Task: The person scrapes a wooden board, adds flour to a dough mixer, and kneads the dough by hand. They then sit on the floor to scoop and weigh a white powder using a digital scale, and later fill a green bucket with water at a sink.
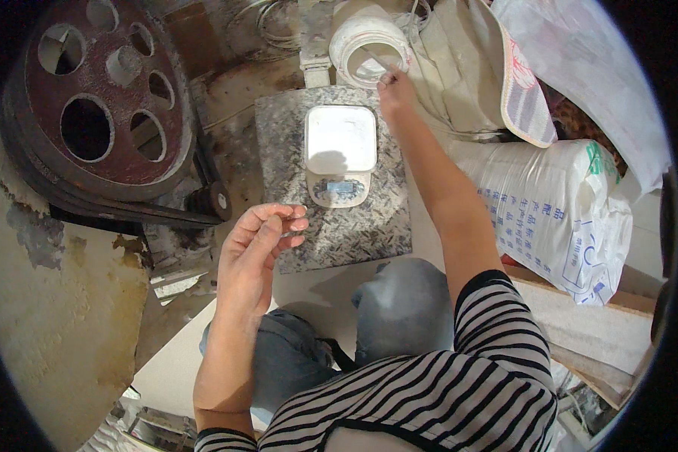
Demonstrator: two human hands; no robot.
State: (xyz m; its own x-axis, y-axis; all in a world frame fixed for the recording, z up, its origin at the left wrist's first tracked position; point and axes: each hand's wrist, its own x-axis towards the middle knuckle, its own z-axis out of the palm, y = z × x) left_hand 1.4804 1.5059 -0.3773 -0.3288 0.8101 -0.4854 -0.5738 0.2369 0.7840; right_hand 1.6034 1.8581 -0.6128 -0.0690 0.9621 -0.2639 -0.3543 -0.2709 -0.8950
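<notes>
My right hand (395,93) grips the end of a thin handle (377,58), probably a spoon's, which reaches into the mouth of a white plastic jar (346,42). The jar leans with its opening towards me; the handle's far end is hard to make out inside. Nearer to me sits a digital kitchen scale (339,195) with a lit display. On it rests a square white tray (340,138), partly shadowed; its contents cannot be told apart from its white surface. My left hand (263,234) hovers left of the scale's front, fingers loosely curled, nothing visible in them.
The scale stands on a speckled stone slab (294,237). At left is a large belt pulley (99,101) with belts running to a small pulley (220,200). A stuffed white printed sack (548,209) lies right, below a folded woven sack (463,68). Coiled cable (277,25) lies behind.
</notes>
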